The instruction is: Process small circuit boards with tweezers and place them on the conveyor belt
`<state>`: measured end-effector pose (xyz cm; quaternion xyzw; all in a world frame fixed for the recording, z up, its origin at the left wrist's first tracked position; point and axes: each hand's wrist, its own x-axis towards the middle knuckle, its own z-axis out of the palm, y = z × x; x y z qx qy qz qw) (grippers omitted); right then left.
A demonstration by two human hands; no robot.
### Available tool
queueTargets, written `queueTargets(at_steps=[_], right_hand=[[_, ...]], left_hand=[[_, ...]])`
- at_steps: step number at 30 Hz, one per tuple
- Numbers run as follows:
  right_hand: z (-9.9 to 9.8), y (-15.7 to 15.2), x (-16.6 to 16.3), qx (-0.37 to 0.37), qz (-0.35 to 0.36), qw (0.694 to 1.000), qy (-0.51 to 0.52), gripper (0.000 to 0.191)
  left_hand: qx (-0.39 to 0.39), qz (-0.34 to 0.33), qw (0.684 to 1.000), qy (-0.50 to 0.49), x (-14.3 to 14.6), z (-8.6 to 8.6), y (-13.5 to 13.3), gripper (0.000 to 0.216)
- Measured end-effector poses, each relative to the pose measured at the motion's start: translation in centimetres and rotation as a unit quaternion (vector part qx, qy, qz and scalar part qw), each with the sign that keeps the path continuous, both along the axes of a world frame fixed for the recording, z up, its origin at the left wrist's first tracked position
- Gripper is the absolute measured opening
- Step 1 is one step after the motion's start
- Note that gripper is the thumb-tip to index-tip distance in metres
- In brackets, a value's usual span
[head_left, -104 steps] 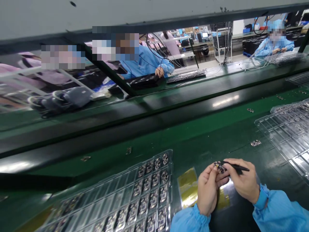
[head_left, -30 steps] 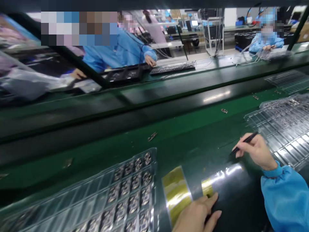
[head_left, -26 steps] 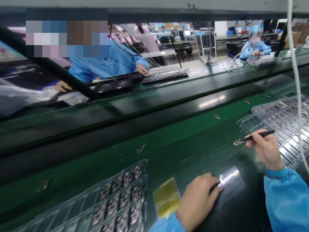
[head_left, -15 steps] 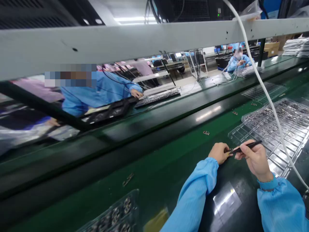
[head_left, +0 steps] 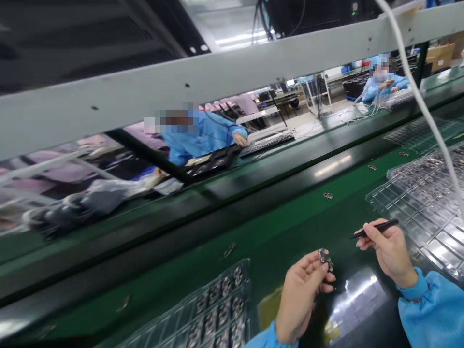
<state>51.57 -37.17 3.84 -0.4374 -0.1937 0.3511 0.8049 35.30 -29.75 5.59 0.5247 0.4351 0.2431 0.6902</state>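
My left hand (head_left: 302, 292) pinches a small metal part (head_left: 325, 260) with dark and silvery bits between thumb and fingers, just above the green work surface. To its right, my right hand (head_left: 389, 249) is closed around black tweezers (head_left: 379, 228), whose tips point left and stand apart from the part. A clear plastic tray (head_left: 174, 316) with similar metal parts in its pockets lies left of my left hand. Beside that hand is a yellow sheet (head_left: 268, 305), partly hidden by it.
Stacked clear trays (head_left: 416, 212) lie on the right, some holding parts. Single metal parts (head_left: 328, 195) are spaced along the green strip. A white cable (head_left: 427, 101) hangs at the right below a grey beam (head_left: 232, 72). Co-workers in blue sleeves (head_left: 206, 135) sit across the line.
My left hand has moved left and towards me, lifting the metal part away from the tweezers. My right hand keeps hold of the tweezers. The view has swung left.
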Motion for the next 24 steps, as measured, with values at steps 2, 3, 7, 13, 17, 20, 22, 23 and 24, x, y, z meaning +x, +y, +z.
queueTargets(at_steps=[2,3,7,13,17,20,22,23,24], right_hand=[[-0.9,0.4,-2.2,-0.039,0.023,0.999,-0.007,0.026],[-1.4,0.6,-3.2,-0.059,0.033,0.998,-0.014,0.027],[-2.7,0.8,-5.7,-0.116,0.049,0.991,-0.049,0.031],[-3.5,0.9,-5.9,-0.135,0.048,0.987,-0.079,0.031],[-3.9,1.0,-5.9,-0.141,0.052,0.985,-0.082,0.031],[-3.9,1.0,-5.9,-0.146,0.054,0.985,-0.080,0.031],[-3.8,1.0,-6.0,-0.147,0.053,0.985,-0.076,0.031],[-3.7,1.0,-6.0,-0.147,0.052,0.985,-0.076,0.031],[-3.7,1.0,-6.0,-0.146,0.052,0.985,-0.076,0.031]], left_hand=[[-0.050,0.045,0.997,-0.028,-0.9,-1.4,-1.1,0.034],[-0.067,0.063,0.995,-0.038,-1.1,-2.2,-1.4,0.032],[-0.116,0.091,0.986,-0.074,-1.1,-4.5,-1.6,0.032],[-0.136,0.102,0.980,-0.108,-1.3,-4.7,-1.4,0.037],[-0.134,0.108,0.978,-0.117,-1.3,-4.5,-1.5,0.039],[-0.134,0.109,0.978,-0.120,-1.3,-4.7,-1.5,0.040],[-0.134,0.109,0.978,-0.120,-1.4,-4.7,-1.5,0.040],[-0.134,0.109,0.978,-0.120,-1.4,-4.8,-1.5,0.040],[-0.134,0.109,0.978,-0.120,-1.4,-4.7,-1.5,0.040]])
